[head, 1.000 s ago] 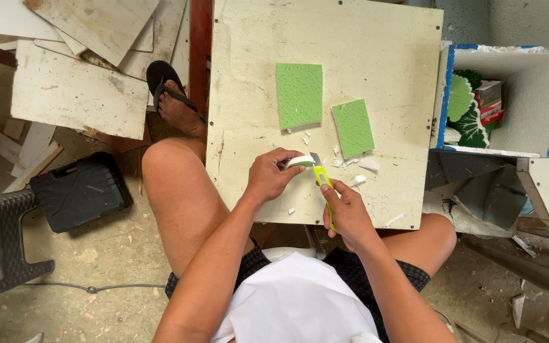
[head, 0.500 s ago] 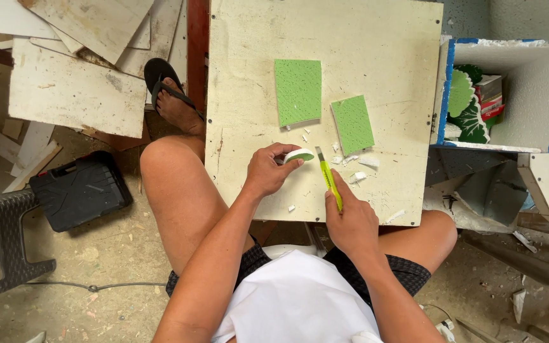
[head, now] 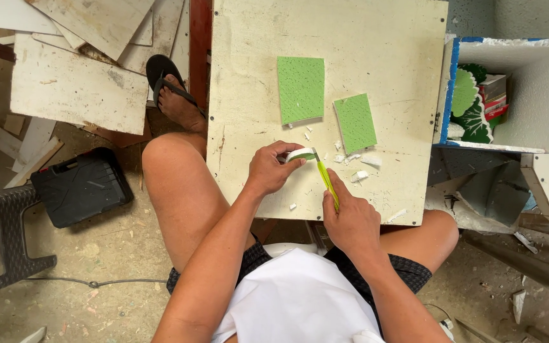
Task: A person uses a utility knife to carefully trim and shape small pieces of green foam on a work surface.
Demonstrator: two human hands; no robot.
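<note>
While the left hand (head: 269, 170) pinches a small green-topped foam piece (head: 301, 154) between thumb and fingertips near the middle of the pale board (head: 255, 76), the right hand (head: 349, 219) is closed around a yellow-green knife (head: 326, 181), whose tip meets the right end of that piece. The board rests across the person's knees, and both hands work over its near half. Farther out on the board lie two flat green foam rectangles: a larger one (head: 300, 89) toward the centre and a smaller one (head: 354, 122) just to its right, tilted a little. White scraps (head: 362, 166) are scattered on the board between the rectangles and the hands. To the right stands a white foam box (head: 541, 95) with blue edges, holding green-and-white items. On the left, a black tool case (head: 81, 185) sits on the dusty floor, with pale boards (head: 77, 89) stacked beyond it and a foot in a black sandal (head: 169, 89) near the board's left edge.
</note>
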